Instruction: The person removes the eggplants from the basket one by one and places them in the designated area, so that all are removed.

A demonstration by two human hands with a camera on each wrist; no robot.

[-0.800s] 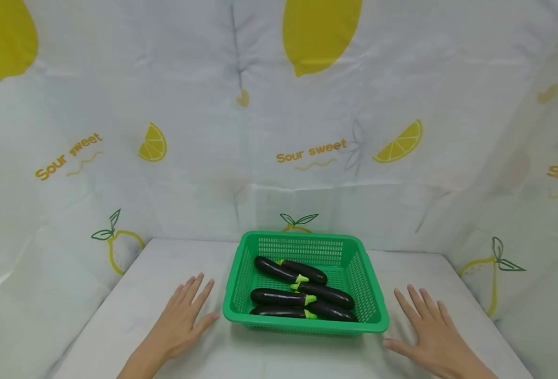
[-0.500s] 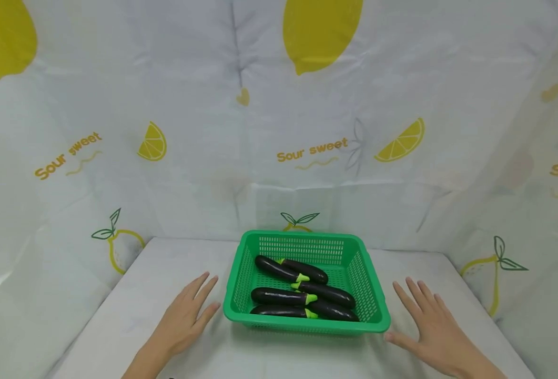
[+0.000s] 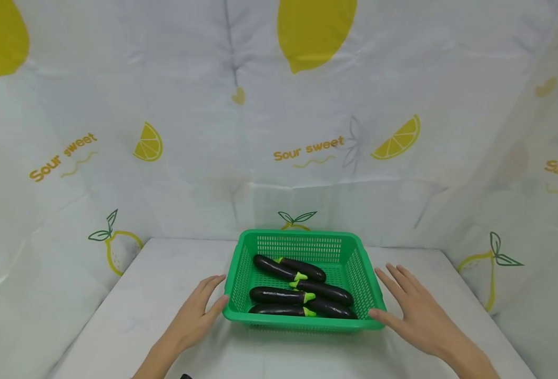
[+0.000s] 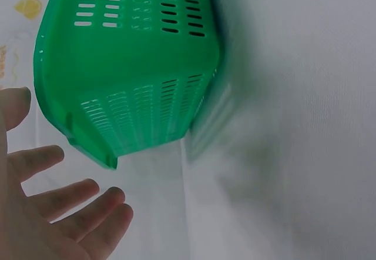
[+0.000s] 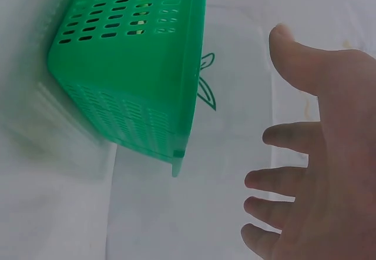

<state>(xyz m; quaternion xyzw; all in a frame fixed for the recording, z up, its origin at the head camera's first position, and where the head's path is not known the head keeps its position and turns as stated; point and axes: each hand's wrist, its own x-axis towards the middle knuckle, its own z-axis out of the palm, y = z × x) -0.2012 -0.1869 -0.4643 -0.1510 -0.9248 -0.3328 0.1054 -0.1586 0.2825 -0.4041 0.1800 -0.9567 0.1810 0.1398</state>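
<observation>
A green plastic basket [image 3: 304, 322] with slotted walls stands on the white-covered table. Several dark eggplants [image 3: 279, 296] with light green stems lie inside it. At the basket's left side is my left hand [image 3: 195, 316], its fingers extended and fingertips right by the rim. My right hand [image 3: 418, 310] is at the other side, fingers spread, with the thumb tip overlapping the right front corner in the head view. Both wrist views show a gap between the fingers and the basket wall [image 4: 135, 60]. Neither hand holds anything.
White cloth [image 3: 203, 158] printed with lemons and lettering hangs behind and on both sides. The white tabletop [image 3: 132, 316] extends left and right of the basket. A small black object [image 3: 186, 376] shows at the bottom edge, beside the left forearm.
Both hands have moved inward toward the basket's sides, the left one to the right and the right one to the left. The basket and eggplants stay in place.
</observation>
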